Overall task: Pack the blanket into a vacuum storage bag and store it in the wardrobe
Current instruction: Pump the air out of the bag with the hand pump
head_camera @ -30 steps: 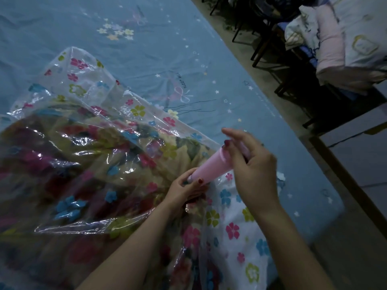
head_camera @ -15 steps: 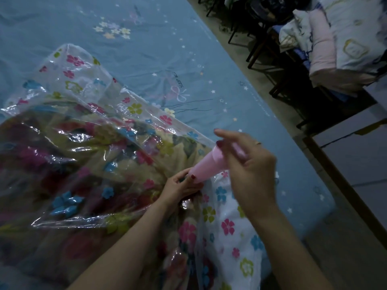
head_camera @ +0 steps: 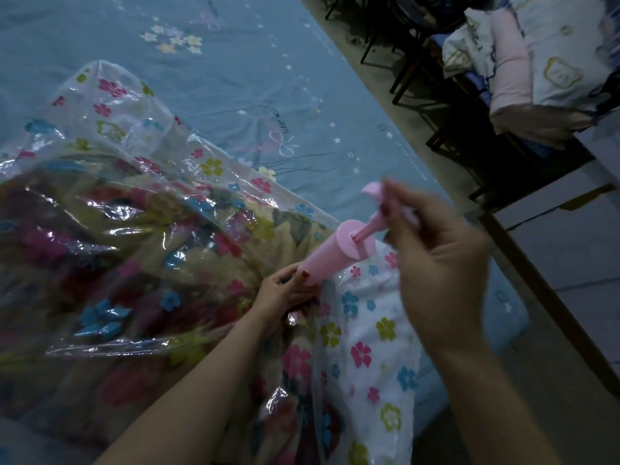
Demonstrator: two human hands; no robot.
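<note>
So the thick floral-print blanket is already inside the clear plastic vacuum storage bag with coloured flower prints, and the whole puffy bundle is lying on a bed with a light blue sheet dotted with stars and little flowers. A pink plastic hand pump with a round cylinder body sits tilted on the bag near its lower right part, base down against the plastic. The left hand is curled round the bottom end of the pump, holding it against the bag. The right hand is gripping the pump's pink handle, which is pulled out so the thin rod shows between handle and cylinder; that hand is blurry, so finger detail is hard to make out. Part of the bag to the right of the pump looks white with flowers, draped over the bed's edge. Off to the right, past a strip of floor, there are dark chair legs and a pile of folded pale bedding.
</note>
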